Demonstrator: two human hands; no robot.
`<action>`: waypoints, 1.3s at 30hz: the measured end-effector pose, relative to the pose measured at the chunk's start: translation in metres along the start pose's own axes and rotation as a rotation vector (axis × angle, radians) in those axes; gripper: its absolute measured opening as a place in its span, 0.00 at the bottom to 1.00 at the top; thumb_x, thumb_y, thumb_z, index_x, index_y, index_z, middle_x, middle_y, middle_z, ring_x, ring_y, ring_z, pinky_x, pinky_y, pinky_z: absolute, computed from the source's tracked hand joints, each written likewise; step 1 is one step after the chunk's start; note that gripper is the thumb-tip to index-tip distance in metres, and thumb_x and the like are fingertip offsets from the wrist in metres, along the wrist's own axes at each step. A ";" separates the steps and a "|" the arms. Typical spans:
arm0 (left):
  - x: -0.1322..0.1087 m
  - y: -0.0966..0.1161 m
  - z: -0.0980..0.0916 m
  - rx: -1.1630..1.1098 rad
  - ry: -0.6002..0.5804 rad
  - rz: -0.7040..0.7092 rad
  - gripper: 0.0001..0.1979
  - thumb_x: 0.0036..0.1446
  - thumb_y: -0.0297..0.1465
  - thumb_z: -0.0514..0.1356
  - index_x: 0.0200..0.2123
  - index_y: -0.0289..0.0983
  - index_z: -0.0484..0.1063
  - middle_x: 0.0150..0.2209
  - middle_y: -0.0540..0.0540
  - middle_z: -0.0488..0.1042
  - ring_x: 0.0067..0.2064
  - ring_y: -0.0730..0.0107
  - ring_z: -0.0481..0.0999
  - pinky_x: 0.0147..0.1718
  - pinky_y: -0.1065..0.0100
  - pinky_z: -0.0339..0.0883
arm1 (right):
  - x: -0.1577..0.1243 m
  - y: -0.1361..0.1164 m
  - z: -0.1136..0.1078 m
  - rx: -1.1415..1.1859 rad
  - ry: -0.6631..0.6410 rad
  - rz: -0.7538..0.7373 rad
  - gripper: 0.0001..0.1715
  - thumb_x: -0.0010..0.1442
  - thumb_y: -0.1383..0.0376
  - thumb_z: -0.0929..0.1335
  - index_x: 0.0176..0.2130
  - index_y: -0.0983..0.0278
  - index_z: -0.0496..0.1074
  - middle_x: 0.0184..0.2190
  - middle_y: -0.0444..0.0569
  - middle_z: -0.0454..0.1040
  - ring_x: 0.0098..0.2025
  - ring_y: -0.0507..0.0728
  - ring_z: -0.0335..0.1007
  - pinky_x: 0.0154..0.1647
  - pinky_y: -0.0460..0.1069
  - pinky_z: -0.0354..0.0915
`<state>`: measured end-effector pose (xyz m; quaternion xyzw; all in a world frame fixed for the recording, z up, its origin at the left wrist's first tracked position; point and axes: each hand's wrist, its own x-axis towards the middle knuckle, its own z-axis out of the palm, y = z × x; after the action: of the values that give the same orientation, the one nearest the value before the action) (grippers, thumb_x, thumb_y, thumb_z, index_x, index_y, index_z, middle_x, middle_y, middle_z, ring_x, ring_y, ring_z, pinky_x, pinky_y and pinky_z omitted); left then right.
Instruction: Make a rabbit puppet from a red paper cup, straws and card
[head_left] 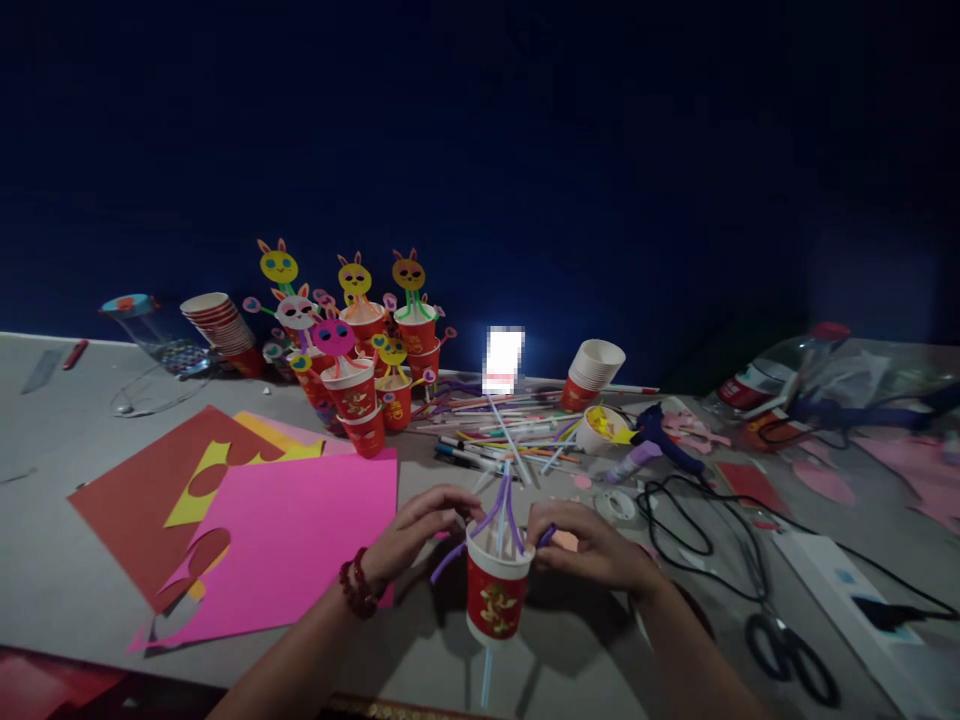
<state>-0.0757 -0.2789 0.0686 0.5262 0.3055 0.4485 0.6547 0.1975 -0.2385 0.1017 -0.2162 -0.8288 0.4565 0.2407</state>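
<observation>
A red paper cup (496, 598) with a gold print and white rim is upright in front of me, between my hands. Purple pipe cleaners (514, 518) rise from its mouth to a point, and their ends stick out at both sides. A pale straw (487, 676) shows below the cup's base. My left hand (431, 525), with a red bead bracelet (360, 583) at the wrist, grips the cup's left rim; its fingertips are partly hidden. At the right rim, my right hand (589, 545) has its fingers closed round the purple pipe cleaner end.
Finished cup figures with animal faces (352, 390) stand back left, near stacked cups (223, 330). Pink paper (300, 545) lies left. Pens and straws (487, 420) spread behind; a glue gun (660, 440), black cable (739, 540), scissors (787, 660) and power strip (840, 600) lie right.
</observation>
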 end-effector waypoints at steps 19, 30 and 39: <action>0.003 0.000 0.011 -0.073 -0.056 -0.136 0.14 0.50 0.34 0.70 0.30 0.35 0.67 0.29 0.48 0.75 0.32 0.71 0.74 0.33 0.70 0.66 | 0.012 0.003 0.017 0.082 -0.219 0.053 0.15 0.65 0.56 0.66 0.40 0.66 0.74 0.37 0.51 0.77 0.40 0.56 0.72 0.42 0.48 0.64; 0.002 -0.001 0.010 -0.295 -0.027 -0.059 0.09 0.53 0.28 0.67 0.32 0.35 0.68 0.31 0.47 0.75 0.32 0.71 0.76 0.33 0.71 0.65 | 0.008 0.011 0.018 0.253 -0.089 0.129 0.19 0.62 0.52 0.68 0.36 0.66 0.73 0.31 0.48 0.72 0.33 0.53 0.67 0.34 0.47 0.62; -0.004 0.009 0.008 -0.242 -0.280 0.097 0.14 0.55 0.31 0.65 0.46 0.37 0.72 0.52 0.36 0.69 0.56 0.53 0.69 0.54 0.54 0.61 | 0.002 0.011 0.012 0.344 0.043 0.192 0.22 0.59 0.48 0.69 0.32 0.65 0.71 0.30 0.48 0.70 0.30 0.53 0.67 0.29 0.46 0.63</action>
<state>-0.0731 -0.2851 0.0791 0.5151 0.1294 0.4353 0.7269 0.1905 -0.2397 0.0866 -0.2595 -0.7089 0.6076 0.2468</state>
